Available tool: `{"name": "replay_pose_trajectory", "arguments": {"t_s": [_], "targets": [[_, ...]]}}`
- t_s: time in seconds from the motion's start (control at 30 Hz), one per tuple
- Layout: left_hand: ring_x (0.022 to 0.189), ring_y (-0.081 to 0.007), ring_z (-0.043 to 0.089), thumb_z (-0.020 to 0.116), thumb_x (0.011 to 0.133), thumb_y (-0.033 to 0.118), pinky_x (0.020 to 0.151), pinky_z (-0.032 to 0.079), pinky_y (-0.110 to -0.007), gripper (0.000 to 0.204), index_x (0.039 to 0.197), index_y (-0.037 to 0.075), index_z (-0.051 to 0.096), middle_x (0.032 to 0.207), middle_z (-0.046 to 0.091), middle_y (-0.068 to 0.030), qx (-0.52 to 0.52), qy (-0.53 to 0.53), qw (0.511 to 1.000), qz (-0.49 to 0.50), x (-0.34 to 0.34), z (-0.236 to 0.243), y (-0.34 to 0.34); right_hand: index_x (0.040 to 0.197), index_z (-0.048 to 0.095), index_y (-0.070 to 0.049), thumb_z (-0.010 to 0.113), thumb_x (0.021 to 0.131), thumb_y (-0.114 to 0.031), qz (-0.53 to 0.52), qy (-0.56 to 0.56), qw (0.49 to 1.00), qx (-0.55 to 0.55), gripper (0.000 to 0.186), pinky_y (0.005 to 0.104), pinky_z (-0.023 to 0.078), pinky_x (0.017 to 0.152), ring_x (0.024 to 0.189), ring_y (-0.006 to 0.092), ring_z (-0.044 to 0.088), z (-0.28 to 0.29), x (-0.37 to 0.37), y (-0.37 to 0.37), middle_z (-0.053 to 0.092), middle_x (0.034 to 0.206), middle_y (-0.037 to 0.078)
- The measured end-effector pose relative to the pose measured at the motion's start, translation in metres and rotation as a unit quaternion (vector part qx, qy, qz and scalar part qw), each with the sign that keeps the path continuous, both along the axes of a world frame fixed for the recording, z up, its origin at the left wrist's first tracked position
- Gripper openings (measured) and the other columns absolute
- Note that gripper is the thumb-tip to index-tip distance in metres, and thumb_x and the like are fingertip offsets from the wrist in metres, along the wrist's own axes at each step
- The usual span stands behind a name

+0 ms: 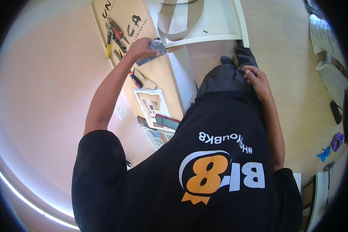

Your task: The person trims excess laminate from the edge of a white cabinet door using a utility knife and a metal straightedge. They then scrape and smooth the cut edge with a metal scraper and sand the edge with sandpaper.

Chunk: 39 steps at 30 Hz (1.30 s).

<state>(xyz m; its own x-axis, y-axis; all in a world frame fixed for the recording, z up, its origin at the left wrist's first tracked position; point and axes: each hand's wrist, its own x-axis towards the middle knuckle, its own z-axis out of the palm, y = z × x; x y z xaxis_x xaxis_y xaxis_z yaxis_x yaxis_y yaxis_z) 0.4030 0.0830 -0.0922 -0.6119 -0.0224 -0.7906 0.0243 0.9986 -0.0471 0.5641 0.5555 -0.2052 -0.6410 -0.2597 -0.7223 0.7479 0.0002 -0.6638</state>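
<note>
My left hand (142, 49) is closed around a dark grey, shiny, sheet-like piece (157, 47) at the edge of the light wooden worktop (170, 77). Its exact kind I cannot make out. Beyond that hand is a white panel with a raised rim (220, 38), bearing a curved grey-beige strip (167, 24) and a small dark screw (205, 31). Beside my dark trouser leg hangs my right hand (256, 80), its fingers loosely bent and nothing visible in them.
Pliers with yellow handles (109, 43), a red-handled tool (116, 29) and a scraper with a blue-and-red handle (135, 80) lie along the worktop. Nearer are a magazine (145, 102) and a phone (167, 121). A wall socket (121, 110) is left; a blue glove (324, 154) lies right.
</note>
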Motion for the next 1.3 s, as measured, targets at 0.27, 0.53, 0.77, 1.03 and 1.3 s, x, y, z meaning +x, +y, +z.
{"name": "replay_pose_trajectory", "arguments": {"t_s": [0.27, 0.53, 0.77, 1.03, 1.3], "targets": [[0.094, -0.0389, 0.071, 0.088, 0.073, 0.036, 0.082, 0.054, -0.048, 0.046, 0.102, 0.005, 0.069, 0.095, 0.073, -0.0199, -0.029, 0.052, 0.997, -0.046, 0.010, -0.012, 0.016, 0.123, 0.070, -0.007, 0.062, 0.104, -0.028, -0.001, -0.008, 1.000, 0.009, 0.029, 0.0267, 0.048, 0.085, 0.098, 0.0104, 0.064, -0.001, -0.003, 0.000, 0.070, 0.117, 0.000], [0.096, -0.0372, 0.072, 0.084, 0.078, 0.038, 0.084, 0.055, -0.046, 0.042, 0.106, 0.009, 0.072, 0.097, 0.075, -0.0161, -0.012, 0.080, 0.997, -0.002, 0.004, -0.010, 0.026, 0.122, 0.070, -0.003, 0.062, 0.103, -0.022, 0.004, -0.013, 1.000, 0.013, 0.028, 0.0248, 0.048, 0.080, 0.094, 0.0090, 0.062, -0.001, -0.018, -0.004, 0.070, 0.110, 0.001], [0.095, -0.0356, 0.072, 0.083, 0.080, 0.039, 0.082, 0.055, -0.048, 0.042, 0.111, 0.011, 0.072, 0.098, 0.076, -0.0155, -0.023, 0.066, 0.996, -0.054, -0.008, -0.008, 0.027, 0.124, 0.070, -0.003, 0.062, 0.103, -0.022, 0.001, -0.019, 1.000, 0.021, 0.029, 0.0249, 0.048, 0.080, 0.094, 0.0098, 0.062, -0.002, -0.022, 0.005, 0.070, 0.110, 0.001], [0.090, -0.0386, 0.072, 0.077, 0.083, 0.029, 0.078, 0.057, -0.051, 0.028, 0.104, 0.012, 0.072, 0.094, 0.075, -0.0166, -0.016, 0.042, 0.989, -0.137, 0.000, -0.008, 0.041, 0.123, 0.070, -0.003, 0.062, 0.103, -0.022, -0.009, -0.024, 0.999, 0.020, 0.029, 0.0253, 0.048, 0.080, 0.093, 0.0099, 0.062, -0.005, -0.028, 0.010, 0.070, 0.110, 0.001], [0.088, -0.0384, 0.071, 0.075, 0.087, 0.027, 0.076, 0.055, -0.052, 0.025, 0.104, 0.010, 0.070, 0.090, 0.073, -0.0175, -0.031, -0.019, 0.978, -0.206, -0.008, -0.015, 0.038, 0.121, 0.071, -0.004, 0.063, 0.103, -0.024, -0.036, -0.036, 0.998, 0.033, 0.028, 0.0254, 0.048, 0.080, 0.093, 0.0099, 0.062, 0.002, -0.031, 0.017, 0.070, 0.109, 0.000]]}}
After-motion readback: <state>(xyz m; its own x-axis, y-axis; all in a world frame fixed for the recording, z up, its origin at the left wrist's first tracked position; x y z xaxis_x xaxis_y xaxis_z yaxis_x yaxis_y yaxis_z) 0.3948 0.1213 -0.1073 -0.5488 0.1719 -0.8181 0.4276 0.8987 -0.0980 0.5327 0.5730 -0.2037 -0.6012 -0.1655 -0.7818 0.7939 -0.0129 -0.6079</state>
